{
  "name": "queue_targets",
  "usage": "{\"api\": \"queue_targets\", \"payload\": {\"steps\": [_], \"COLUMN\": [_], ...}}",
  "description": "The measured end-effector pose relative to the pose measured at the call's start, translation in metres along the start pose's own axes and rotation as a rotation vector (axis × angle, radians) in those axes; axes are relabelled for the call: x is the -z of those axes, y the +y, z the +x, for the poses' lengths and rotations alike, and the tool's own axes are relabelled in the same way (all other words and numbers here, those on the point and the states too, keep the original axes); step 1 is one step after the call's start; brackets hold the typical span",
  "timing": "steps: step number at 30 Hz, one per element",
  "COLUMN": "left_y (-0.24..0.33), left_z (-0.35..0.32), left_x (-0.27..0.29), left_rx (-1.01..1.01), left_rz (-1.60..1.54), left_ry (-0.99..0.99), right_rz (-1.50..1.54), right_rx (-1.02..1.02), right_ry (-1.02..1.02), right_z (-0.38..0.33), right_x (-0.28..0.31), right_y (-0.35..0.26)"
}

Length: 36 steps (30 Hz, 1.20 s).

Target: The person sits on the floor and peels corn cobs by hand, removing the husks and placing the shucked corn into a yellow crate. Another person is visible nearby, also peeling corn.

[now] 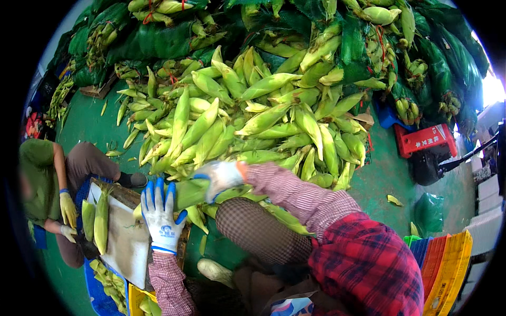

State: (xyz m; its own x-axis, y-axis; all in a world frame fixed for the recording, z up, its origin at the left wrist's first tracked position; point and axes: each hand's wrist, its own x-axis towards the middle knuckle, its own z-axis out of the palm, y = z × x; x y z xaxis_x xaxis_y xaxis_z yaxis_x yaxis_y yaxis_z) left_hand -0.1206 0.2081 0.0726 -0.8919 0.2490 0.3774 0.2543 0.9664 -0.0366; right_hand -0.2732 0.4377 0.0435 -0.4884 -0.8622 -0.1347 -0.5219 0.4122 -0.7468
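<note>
My left hand (164, 216), in a white glove with blue fingertips, lies with fingers stretched and spread over the lower-left end of a green-husked ear of corn (188, 194) at the edge of a white board (126, 247). At the other end of that ear is my right hand (222, 178), also gloved and slightly blurred, its fingers curled on the husk. Part of the ear is hidden beneath both hands. Just beyond them rises a big heap of unhusked corn (253, 116). Two ears, one of them this ear (101, 221), rest on the board's left side.
Green mesh sacks (158, 42) of corn line the back. At the left sits a co-worker (42, 184) in gloves. A blue crate (100, 295) and a yellow crate (134, 300) hold husks below the board. Stacked crates (448, 268) and a red-and-black machine (427, 142) stand right.
</note>
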Motion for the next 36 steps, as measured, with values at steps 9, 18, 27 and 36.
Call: {"api": "queue_targets", "payload": {"steps": [9, 18, 27, 36], "left_y": [-0.071, -0.136, -0.141, -0.148], "left_z": [-0.052, -0.118, -0.119, -0.127], "left_x": [-0.012, -0.026, -0.031, -0.036], "left_rx": [0.467, 0.789, 0.795, 0.774], "left_rz": [0.044, 0.09, 0.114, 0.107], "left_ry": [-0.197, -0.348, -0.359, -0.341], "right_rz": [0.039, -0.854, -1.083, 0.552], "right_rx": [-0.245, -1.025, -1.03, -1.079], "right_ry": [0.195, 0.281, 0.118, 0.443], "right_z": [0.023, -0.06, -0.083, -0.12], "right_x": [0.02, 0.124, 0.116, -0.016], "right_y": [0.064, 0.27, 0.25, 0.254]}}
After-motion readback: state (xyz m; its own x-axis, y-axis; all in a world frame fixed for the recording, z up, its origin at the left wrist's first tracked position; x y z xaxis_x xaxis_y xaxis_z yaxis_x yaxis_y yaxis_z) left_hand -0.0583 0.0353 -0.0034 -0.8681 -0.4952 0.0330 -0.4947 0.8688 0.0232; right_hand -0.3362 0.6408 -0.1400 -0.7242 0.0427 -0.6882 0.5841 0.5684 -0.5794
